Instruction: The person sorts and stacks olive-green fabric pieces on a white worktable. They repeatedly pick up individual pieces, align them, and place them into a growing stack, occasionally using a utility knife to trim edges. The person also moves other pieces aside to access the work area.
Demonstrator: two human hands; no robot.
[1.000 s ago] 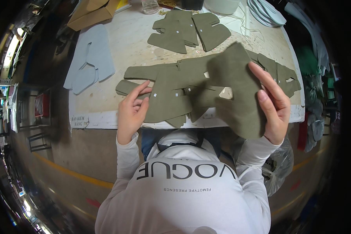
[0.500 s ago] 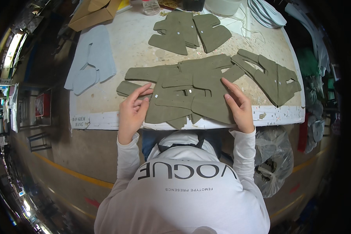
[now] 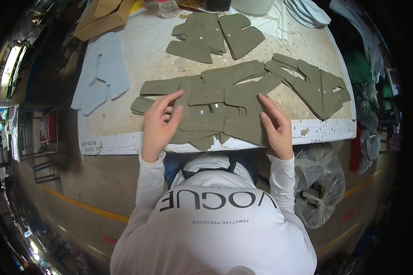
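Observation:
Cut olive-green shoe-upper-like pieces (image 3: 243, 94) lie overlapped in front of me at the table's near edge, with small white labels on some. My left hand (image 3: 162, 121) rests over the left end of this pile, its fingers apart and holding nothing. At the pile's right end is my right hand (image 3: 277, 128), fingers stretched toward the pieces, also holding nothing. Whether the fingertips press on the material is hard to tell. A second stack of olive pieces (image 3: 190, 43) lies farther back, and another olive stack (image 3: 323, 91) sits to the right, touching the middle pile.
Light grey-blue cut pieces (image 3: 117, 64) lie at the table's left. A cardboard box (image 3: 101, 23), a clear jar with a red lid (image 3: 168, 8) and a bundle of grey strips (image 3: 307, 16) stand along the back. A clear plastic bag (image 3: 321, 183) is on the floor at right.
The whole view has shifted slightly, moving the table things left. My left hand has moved inward and covers more of the pile's left part. My right hand stays at the right end.

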